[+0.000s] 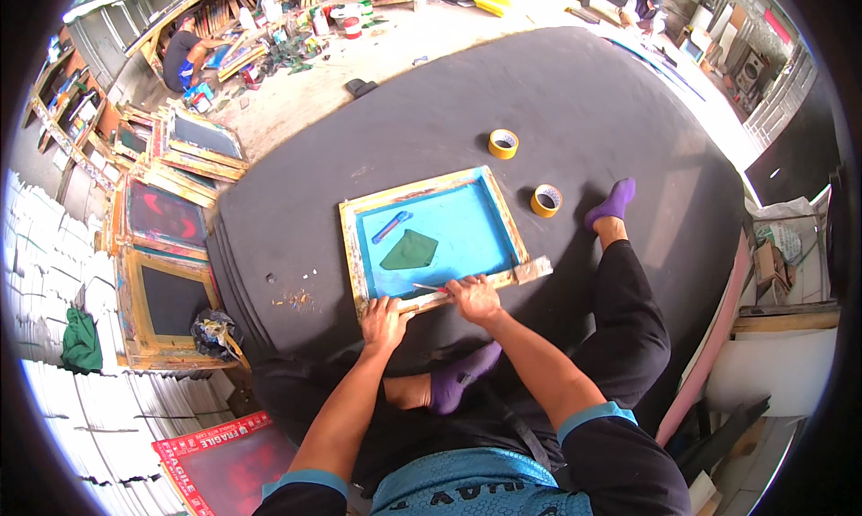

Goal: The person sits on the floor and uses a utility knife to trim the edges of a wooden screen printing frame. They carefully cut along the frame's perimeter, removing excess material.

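- Had paint-stained rectangular wooden frame with blue mesh (417, 189) on dark-grey platform (305, 220).
- Gripped frame's near rail with left hand (384, 326); pinched slim grey tool (428, 288) in right hand (476, 300).
- Judged partway: saw tan scraps (294, 300) left of frame, crumpled tan strip (533, 270) remaining at near-right corner.

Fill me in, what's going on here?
The seated person's left hand grips the near rail of a wooden screen-printing frame at its left end, while the right hand holds a thin tool at that rail. A green scrap and what looks like a cutter lie on the blue mesh; two yellow tape rolls sit near the far right corner.
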Tool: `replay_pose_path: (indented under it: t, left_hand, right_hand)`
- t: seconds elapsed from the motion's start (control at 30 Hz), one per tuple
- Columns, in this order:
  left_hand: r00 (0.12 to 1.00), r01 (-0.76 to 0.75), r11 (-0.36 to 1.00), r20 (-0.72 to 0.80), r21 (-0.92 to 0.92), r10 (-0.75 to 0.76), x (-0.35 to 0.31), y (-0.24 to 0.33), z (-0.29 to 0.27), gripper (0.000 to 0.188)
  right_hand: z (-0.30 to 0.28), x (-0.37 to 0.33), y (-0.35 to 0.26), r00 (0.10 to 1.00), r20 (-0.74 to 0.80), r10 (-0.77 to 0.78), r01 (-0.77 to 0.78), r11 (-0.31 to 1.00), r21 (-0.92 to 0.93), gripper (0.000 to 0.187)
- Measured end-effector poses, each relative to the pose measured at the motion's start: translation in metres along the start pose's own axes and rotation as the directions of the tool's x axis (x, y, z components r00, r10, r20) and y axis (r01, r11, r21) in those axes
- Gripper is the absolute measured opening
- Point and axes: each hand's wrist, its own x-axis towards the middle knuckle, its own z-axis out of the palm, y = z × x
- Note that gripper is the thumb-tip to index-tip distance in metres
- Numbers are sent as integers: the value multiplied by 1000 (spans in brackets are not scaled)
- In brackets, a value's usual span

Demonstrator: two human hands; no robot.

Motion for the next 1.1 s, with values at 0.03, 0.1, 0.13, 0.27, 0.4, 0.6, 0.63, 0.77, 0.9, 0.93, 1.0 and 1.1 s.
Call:
replay_pose_path:
  t: [0.03,0.1,0.13,0.27,0.4,0.6,0.63,0.77,0.9,0.93,1.0,1.1]
  left_hand:
    - [999,28,999,23,28,-28,7,13,3,40]
    - [996,87,996,-12,26,-87,18,33,23,38]
    - [993,116,993,-14,29,-116,26,46,30,37]
    - [952,143,989,281,-47,-124,47,95,27,37]
    - [979,-38,957,183,-289,95,63,60,6,35]
    - [908,-307,936,242,-174,343,107,-48,-35,42]
    - [869,-328,938,353,-112,346,111,-60,-32,53]
    - [751,-551,833,413,-38,515,121,-78,-24,49]
    - [752,-552,833,405,-47,521,127,-76,-18,56]
    - [753,-561,826,385,-47,534,125,-78,-16,54]
    - [762,-573,819,343,-37,549,121,-85,-14,52]
    - [764,-593,805,327,16,556,114,-83,-12,51]
  right_hand:
    - [0,7,17,1000,-16,2,-2,999,-32,28]
    - [-2,21,36,996,-72,47,-48,999,-5,29]
    - [-7,25,42,989,-104,101,-96,994,50,30]
    - [-31,19,37,893,-289,346,-274,926,260,27]
    - [-28,22,36,789,-176,589,-465,759,456,22]
    - [-6,82,59,807,-356,471,-398,879,261,22]
    - [-6,92,62,815,-337,471,-421,882,215,23]
    - [-3,116,84,846,-253,468,-458,883,102,27]
    - [0,110,89,839,-294,458,-438,889,136,33]
    - [1,102,87,792,-363,491,-479,868,129,36]
    - [-14,82,58,688,-497,529,-545,829,128,42]
    - [-20,44,35,509,-384,771,-687,632,358,67]
